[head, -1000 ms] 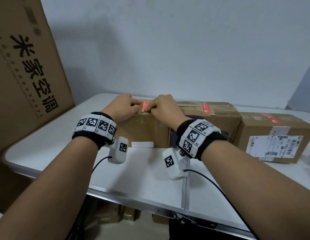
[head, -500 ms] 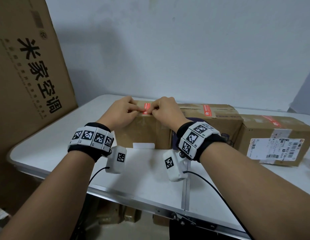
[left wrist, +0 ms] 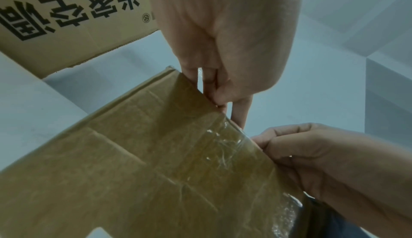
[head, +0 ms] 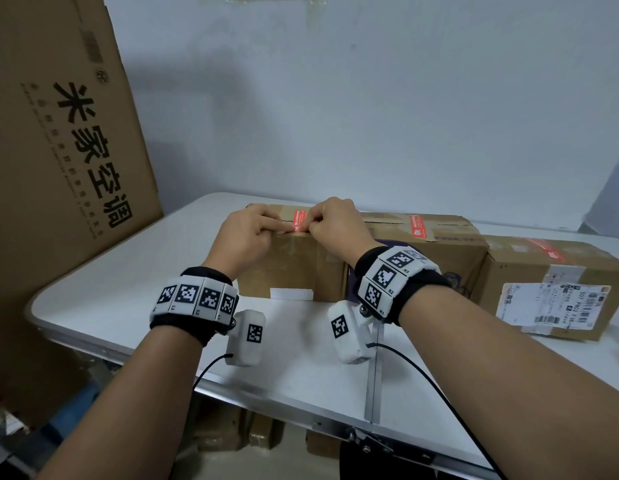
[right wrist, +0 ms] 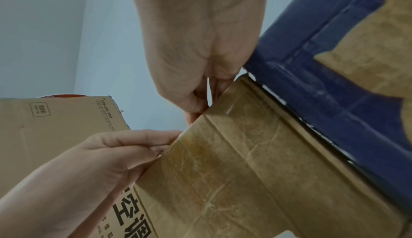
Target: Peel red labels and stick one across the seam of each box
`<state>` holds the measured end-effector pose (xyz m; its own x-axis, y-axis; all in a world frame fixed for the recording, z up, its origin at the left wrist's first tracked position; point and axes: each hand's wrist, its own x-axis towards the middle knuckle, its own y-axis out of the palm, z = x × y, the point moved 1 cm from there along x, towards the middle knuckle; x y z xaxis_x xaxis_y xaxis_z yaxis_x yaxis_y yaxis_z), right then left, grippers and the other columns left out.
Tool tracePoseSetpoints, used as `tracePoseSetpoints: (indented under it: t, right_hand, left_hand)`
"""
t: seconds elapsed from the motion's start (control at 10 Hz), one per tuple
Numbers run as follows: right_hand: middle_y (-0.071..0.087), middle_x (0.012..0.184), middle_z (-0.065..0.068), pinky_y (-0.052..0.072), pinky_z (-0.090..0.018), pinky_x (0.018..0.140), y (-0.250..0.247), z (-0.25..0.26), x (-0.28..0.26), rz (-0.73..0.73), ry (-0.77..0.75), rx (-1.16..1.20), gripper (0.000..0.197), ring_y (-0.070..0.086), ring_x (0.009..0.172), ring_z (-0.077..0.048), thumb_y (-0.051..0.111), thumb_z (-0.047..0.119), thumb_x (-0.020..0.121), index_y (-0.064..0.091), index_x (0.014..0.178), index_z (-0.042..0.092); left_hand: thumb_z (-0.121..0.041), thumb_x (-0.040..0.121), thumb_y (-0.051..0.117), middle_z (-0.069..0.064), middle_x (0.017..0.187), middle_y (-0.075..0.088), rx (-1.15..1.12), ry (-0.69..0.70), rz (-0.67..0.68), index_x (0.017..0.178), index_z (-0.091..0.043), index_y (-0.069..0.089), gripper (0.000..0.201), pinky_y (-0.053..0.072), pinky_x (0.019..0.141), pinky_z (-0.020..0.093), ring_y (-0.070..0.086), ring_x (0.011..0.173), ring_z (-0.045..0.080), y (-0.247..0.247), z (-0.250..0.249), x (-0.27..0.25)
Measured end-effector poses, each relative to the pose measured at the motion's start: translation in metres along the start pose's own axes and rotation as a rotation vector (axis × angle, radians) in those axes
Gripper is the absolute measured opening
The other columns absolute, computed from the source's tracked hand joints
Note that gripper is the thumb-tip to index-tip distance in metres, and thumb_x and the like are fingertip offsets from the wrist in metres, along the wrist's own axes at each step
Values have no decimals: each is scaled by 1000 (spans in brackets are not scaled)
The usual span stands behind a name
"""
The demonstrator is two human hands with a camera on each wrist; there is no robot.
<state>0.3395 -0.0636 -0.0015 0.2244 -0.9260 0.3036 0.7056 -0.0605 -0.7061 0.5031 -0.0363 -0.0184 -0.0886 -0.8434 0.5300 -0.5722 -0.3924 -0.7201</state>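
Pressing the red label point(head: 298, 220) down onto the leftmost box point(head: 290, 265) in the middle of the head view, the left hand point(head: 244, 237) and right hand point(head: 337, 226) are curling their fingers on it, while the two boxes point(head: 436, 251) to the right are already wearing labels, so this looks like the last one.

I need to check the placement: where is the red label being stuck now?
In the head view, the red label lies on top of the leftmost box, at its front edge, between the left hand and right hand.
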Motion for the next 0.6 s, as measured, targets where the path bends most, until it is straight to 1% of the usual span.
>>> tracePoseSetpoints:
  t: [0.1, 0.2, 0.3, 0.4, 0.5, 0.6]
  right_hand:
    - [75, 95, -5, 55, -35, 89, -1, 0, 0, 0, 12, 1, 32, 66, 96, -23, 50, 6, 78, 79, 76, 21]
    - [75, 96, -6, 55, -35, 87, -2, 2, -1, 5, 3, -4, 34, 67, 93, -24, 49, 4, 78, 79, 76, 20]
    - [72, 102, -8, 54, -32, 86, -6, 6, -3, 30, -8, -26, 35, 66, 92, -25, 48, 1, 80, 79, 80, 19]
    - [72, 108, -9, 53, -33, 91, -14, 10, -2, 87, -36, -45, 37, 65, 99, -25, 47, -3, 82, 79, 88, 15]
    - [72, 110, -6, 46, -21, 81, -24, 11, -3, 119, -87, -23, 39, 62, 94, -15, 46, -4, 84, 78, 96, 14]
    - [71, 103, -3, 44, -11, 64, -42, 5, -1, 2, -96, 22, 43, 62, 75, -4, 44, -3, 82, 78, 97, 19]
  left_hand:
    - [8, 81, 46, 1, 108, 70, -29, -21, -41, 93, -17, 78, 43, 41, 91, 20, 60, 104, 18, 0, -4, -2]
    - [9, 80, 46, 1, 101, 72, -93, -74, -60, 87, -15, 79, 42, 41, 87, 13, 61, 100, 16, 1, -8, -2]
    - [9, 77, 42, 3, 89, 74, -158, -168, -95, 79, -14, 79, 44, 46, 76, 15, 63, 88, 16, -2, -17, -2]
    - [7, 73, 39, 2, 74, 71, -179, -245, -112, 71, -12, 77, 43, 47, 64, 21, 61, 75, 18, -4, -26, 1]
    - [3, 73, 41, 1, 71, 70, -176, -248, -101, 67, -16, 76, 40, 46, 61, 24, 62, 75, 24, -1, -32, 7]
    - [-1, 79, 42, 13, 79, 72, -209, -246, -135, 71, -20, 76, 40, 47, 63, 28, 64, 79, 33, 0, -38, 20]
